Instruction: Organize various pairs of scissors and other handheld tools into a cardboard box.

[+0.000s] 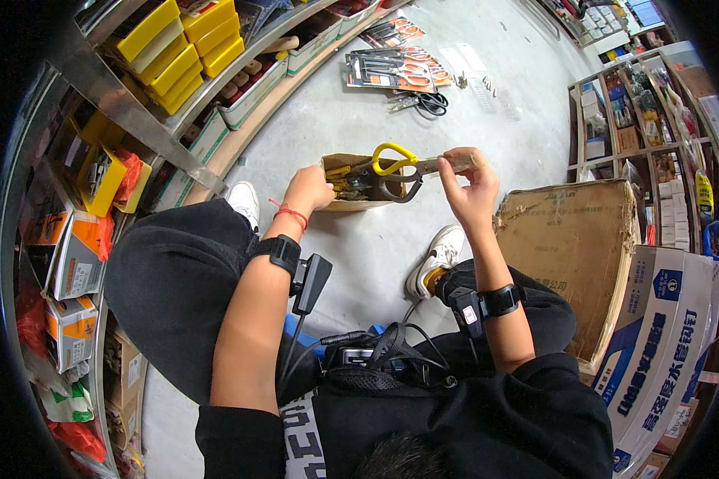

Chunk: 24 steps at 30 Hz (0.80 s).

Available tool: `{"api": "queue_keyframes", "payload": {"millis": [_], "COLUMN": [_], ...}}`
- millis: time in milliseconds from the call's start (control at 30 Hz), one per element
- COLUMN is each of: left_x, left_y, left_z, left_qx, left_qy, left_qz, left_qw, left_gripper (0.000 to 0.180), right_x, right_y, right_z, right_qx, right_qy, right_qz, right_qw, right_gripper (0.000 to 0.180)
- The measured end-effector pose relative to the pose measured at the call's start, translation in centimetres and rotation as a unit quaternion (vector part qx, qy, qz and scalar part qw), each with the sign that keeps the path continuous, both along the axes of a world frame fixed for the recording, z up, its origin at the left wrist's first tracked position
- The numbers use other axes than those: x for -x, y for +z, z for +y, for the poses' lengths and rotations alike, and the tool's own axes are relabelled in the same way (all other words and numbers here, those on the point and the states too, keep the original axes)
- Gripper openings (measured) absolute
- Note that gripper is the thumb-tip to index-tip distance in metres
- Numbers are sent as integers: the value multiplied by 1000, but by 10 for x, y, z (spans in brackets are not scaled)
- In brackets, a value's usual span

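A small open cardboard box [365,206] stands on the floor between my feet, holding several tools [351,182] with dark and yellow parts. My left hand [311,188] is closed on the left rim of this box. Over the box's right side is a pair of scissors [392,165] with one yellow and one dark handle loop. My right hand [467,177] pinches the blade end, so the handles point left. Part of the blades is hidden by the fingers.
Packaged scissors [399,69] with orange handles lie on the floor ahead, with loose black-handled scissors [431,104] nearer. Metal shelving [136,128] with yellow bins [176,76] runs along the left. A large carton [567,263] stands at my right, near a compartment rack [639,120].
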State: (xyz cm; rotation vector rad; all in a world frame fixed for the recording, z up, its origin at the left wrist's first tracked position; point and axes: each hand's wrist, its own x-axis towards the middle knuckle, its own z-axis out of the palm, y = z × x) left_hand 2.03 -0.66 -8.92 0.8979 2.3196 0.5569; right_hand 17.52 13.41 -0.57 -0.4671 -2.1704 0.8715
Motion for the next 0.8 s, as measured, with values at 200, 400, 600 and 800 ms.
{"api": "queue_keyframes", "payload": {"millis": [200,400,600,800], "left_x": [-1,-1,0,2], "left_y": [2,0,2,4], "left_z": [-1,1,2,-3], "left_qx": [8,10,-3,1], "left_qy": [-4,-4,3,0], "left_qz": [0,-4,0,-6], "left_qw": [1000,1000,1000,1000], "left_gripper": [23,22,22,21], "right_x": [0,2,-4,2], "right_y": [-7,-9,15,25], "right_z": [0,-2,4,-2], "right_qx": [11,43,36,29], "right_qy": [-19,-31,4,108], "right_qz": [10,15,50,27], "right_qw": [1000,998,998,993], "right_gripper": [7,4,6,10]}}
